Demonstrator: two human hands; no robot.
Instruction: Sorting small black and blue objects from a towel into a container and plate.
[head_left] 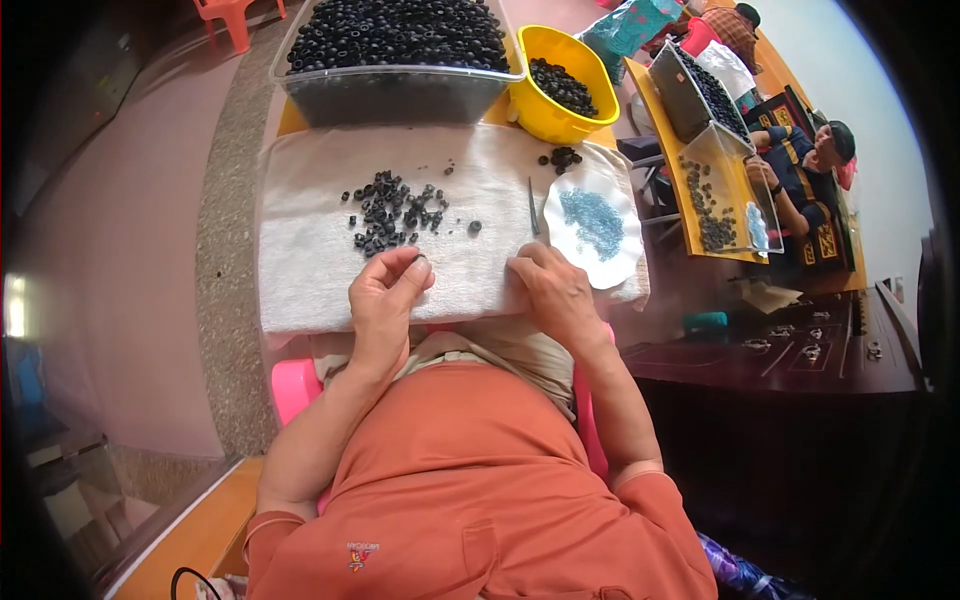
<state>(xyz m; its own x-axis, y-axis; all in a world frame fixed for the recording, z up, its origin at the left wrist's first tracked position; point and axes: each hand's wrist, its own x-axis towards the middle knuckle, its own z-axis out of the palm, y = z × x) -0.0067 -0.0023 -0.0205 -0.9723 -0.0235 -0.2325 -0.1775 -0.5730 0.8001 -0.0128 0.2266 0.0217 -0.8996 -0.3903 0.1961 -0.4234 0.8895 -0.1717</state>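
Note:
My left hand is closed at the near edge of the white cloth, pinching a small black part between thumb and forefinger. My right hand rests on the cloth with fingers curled together; whatever they hold, if anything, is hidden. Just beyond it lie thin dark tweezers. A white scalloped plate with tiny light-blue pieces stands beside that hand. Past my left hand spreads a loose pile of small black ring-shaped parts. One such ring sits apart, between the pile and the tweezers.
At the table's far side stand a large clear bin full of black parts and a yellow tub of more. A few black parts lie near the tub. To the right, a person sits at another table holding similar bins.

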